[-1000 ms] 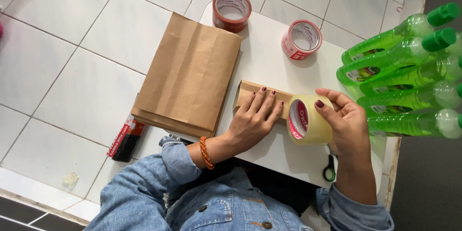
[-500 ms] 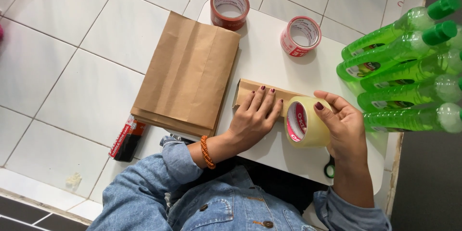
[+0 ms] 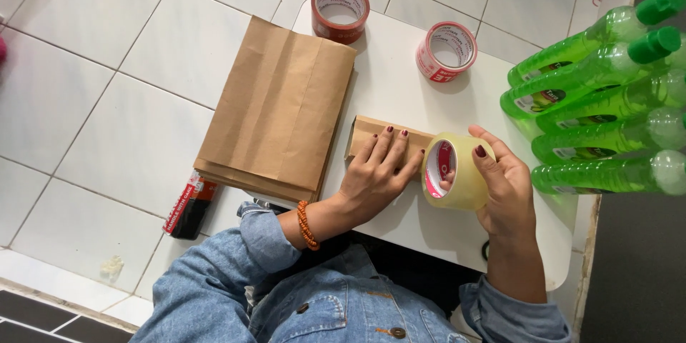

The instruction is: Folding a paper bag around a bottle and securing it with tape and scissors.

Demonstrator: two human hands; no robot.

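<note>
White tile floor (image 3: 128, 64) fills the left and far side; a dark strip runs along the right edge. White tabletop (image 3: 393, 78) sits centre-right, small w/ rounded corners.

Stack of flat brown paper bags (image 3: 279, 107) lies on the tabletop's left part, overhanging its edge. Right side: cluster of green bottles (image 3: 607, 100) lying on their sides, green caps pointing right, touching each other.

Small brown parcel (image 3: 371, 132), flat and rectangular, sits mid-tabletop just right of the bags. Left hand (image 3: 375, 175) lies flat on it, fingers spread a little and pressing down, covering most of it. Right hand (image 3: 504, 186) holds a clear tape roll (image 3: 454, 171) w/ red-and-white core, standing on edge at the parcel's right end; fingers clamped round the roll, thumb over the top. Roll touches the left hand's fingertips.

Far side of tabletop: two more tape rolls lying flat, well apart, a brown-red roll (image 3: 341, 11) at the far-left corner and a white-red roll (image 3: 447, 51) right of it.

On the floor, near-left of the bags: a red-black tape dispenser (image 3: 189, 204). Denim sleeves, orange bead bracelet (image 3: 307, 225) on left wrist.
</note>
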